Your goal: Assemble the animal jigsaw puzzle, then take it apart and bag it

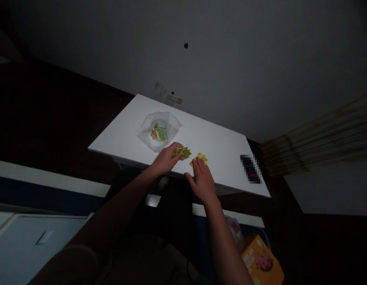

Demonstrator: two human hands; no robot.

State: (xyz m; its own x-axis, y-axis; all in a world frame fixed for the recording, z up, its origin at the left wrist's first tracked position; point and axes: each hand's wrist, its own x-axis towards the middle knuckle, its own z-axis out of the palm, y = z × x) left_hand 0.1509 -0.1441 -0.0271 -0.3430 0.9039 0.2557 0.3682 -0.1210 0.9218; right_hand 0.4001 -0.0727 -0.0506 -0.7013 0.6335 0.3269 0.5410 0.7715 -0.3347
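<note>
One white table [219, 142] runs slantwise across the middle of the frame, set against a dim wall and dark floor. Upper left on its top lies a clear plastic bag [159, 130], crumpled and open, with coloured pieces visible inside; it sits just above the left hand. At the table's right end lies a dark flat object [250, 168], blurred out, well apart from both hands. Lower right of the frame, below the table, stands an orange box [262, 263] with a pink figure printed on it. The left hand [165, 160], at frame centre, is closed around a small stack of green and yellow cards [182, 152], fingers curled over them near the table's front edge. The right hand [203, 179] lies flat, fingers spread, fingertips touching a smaller yellow pile [199, 158] resting on the table just beside the held stack. Hands stand near each other, not touching.
</note>
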